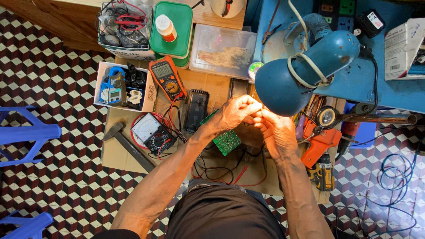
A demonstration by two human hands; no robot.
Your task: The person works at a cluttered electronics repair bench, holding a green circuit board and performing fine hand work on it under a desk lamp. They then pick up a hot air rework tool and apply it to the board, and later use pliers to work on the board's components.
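I see a floor (66, 88) of red, black and white cube-pattern tiles, and I take the blue desk lamp (305, 71) as my mark. The lamp casts bright light just below its shade. Behind it stands a blue table (354, 84). Far left of the lamp are blue plastic stool legs (31, 132). Up and left of it runs brown wooden furniture (57, 17).

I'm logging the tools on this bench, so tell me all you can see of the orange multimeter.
The orange multimeter lies flat, face up, on the brown cardboard work surface, tilted slightly. It has an orange rubbery casing, a grey display at the top and a round dial below. Red and black leads trail from its lower end. It sits beside a white box of tools. Neither hand touches it.
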